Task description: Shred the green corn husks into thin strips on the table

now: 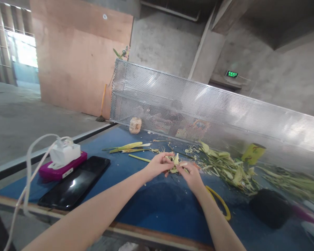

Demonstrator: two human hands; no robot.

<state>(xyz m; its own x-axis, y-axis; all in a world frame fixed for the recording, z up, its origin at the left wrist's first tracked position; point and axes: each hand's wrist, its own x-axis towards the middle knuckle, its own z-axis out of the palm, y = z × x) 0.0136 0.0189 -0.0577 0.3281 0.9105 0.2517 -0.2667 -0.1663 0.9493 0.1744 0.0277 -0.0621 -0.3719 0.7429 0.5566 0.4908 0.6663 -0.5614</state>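
Over the middle of the blue table [162, 205], my left hand [159, 164] and my right hand [192, 177] meet, fingers bent and thumbs inward. Between their fingertips is a pale yellow-green husk piece [176, 159], its pointed tip sticking up. Both hands look closed on it; the fingers hide its lower part. Small shreds lie around and behind the fingers. To the left of my left hand is a thin green stalk [139, 158]. Beside my right wrist a yellow loop [222, 204] lies partly behind the forearm.
A leafy heap [232, 170] spreads to the right, near a yellow-green can-like object [253, 153]. Long leaves [128, 147] lie at the left back. A phone [74, 183], a magenta box [64, 169] and a white charger [65, 153] with cables stand left. A perforated metal screen [157, 94] closes the back.
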